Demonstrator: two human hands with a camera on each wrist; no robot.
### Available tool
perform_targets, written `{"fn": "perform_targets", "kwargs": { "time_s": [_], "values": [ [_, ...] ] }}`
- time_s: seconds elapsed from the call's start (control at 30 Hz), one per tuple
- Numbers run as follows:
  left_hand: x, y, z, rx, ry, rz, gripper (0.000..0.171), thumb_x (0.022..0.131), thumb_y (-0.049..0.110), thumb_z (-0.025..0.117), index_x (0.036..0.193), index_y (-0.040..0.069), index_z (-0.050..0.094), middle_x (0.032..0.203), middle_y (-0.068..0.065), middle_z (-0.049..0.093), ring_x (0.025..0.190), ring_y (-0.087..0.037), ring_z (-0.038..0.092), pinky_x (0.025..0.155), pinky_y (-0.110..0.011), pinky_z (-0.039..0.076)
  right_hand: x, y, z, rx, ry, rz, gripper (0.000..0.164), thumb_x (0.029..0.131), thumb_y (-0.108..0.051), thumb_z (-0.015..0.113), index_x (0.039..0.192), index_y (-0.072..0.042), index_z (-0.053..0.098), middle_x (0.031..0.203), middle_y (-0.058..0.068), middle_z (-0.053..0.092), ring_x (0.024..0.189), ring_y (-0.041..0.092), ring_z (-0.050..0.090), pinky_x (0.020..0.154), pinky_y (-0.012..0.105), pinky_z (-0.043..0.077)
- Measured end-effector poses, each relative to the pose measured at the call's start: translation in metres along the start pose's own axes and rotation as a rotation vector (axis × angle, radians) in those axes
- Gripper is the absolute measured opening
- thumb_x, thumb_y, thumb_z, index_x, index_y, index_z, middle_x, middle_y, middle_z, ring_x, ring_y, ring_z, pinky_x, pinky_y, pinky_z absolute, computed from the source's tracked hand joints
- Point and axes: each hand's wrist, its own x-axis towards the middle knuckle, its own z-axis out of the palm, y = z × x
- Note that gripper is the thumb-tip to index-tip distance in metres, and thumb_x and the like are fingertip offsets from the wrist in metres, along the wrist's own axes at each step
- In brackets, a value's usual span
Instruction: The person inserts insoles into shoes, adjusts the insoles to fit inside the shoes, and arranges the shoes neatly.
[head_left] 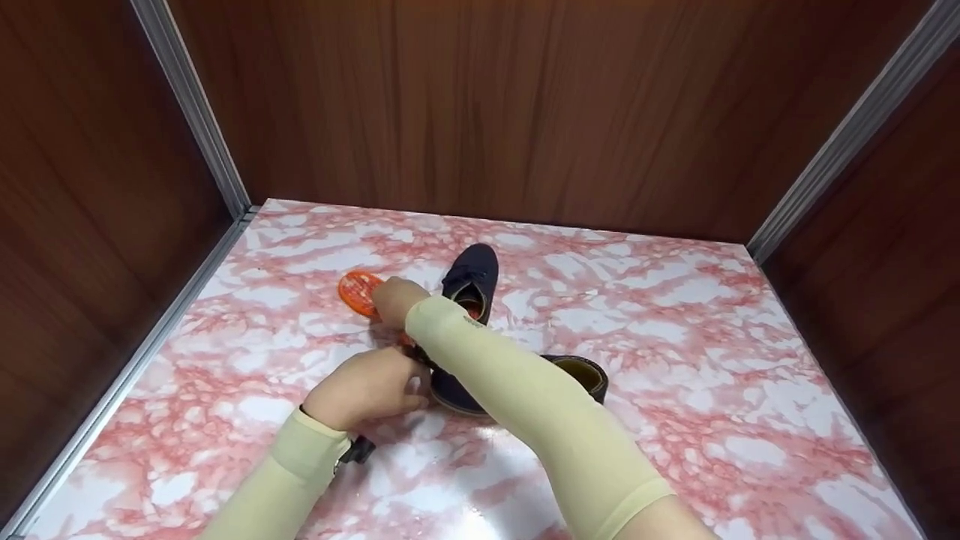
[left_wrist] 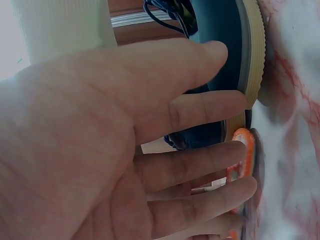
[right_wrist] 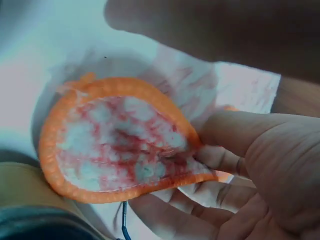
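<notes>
orange-rimmed insole [right_wrist: 120, 145], left of the farther dark shoe [head_left: 480, 266], looks light and floppy, best held by its rim; the right hand [head_left: 397, 300] pinches its narrowing part, the left hand [head_left: 367, 390] has straight fingers.

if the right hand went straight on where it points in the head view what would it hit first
Past the orange-rimmed piece the right hand holds, the way looks free across the tabletop, probably to the metal rail at the far left corner, though its height is unclear.
</notes>
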Motion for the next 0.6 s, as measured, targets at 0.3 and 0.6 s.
{"fn": "perform_targets", "kwargs": {
  "time_s": [0.3, 0.6],
  "values": [
    [-0.002, 0.001, -0.002, 0.027, 0.017, 0.019, 0.016, 0.09, 0.03, 0.084, 0.081, 0.024, 0.072, 0.098, -0.005, 0.075, 0.083, -0.018, 0.066, 0.077, -0.046, 0.058, -0.013, 0.0, -0.031, 0.061, 0.016, 0.053, 0.028, 0.11, -0.026, 0.061, 0.125, -0.006, 0.075, 0.131, 0.012, 0.077, 0.117, 0.027, 0.072, 0.107, 0.041, 0.057],
    [-0.004, 0.005, 0.001, 0.009, 0.022, 0.015, 0.019, 0.089, 0.028, 0.083, 0.077, 0.025, 0.069, 0.097, -0.004, 0.074, 0.078, -0.015, 0.061, 0.074, -0.043, 0.055, -0.027, -0.001, -0.037, 0.083, 0.033, 0.079, 0.039, 0.106, -0.015, 0.063, 0.143, -0.001, 0.06, 0.13, 0.017, 0.073, 0.114, 0.027, 0.073, 0.1, 0.04, 0.06]
  ]
}}
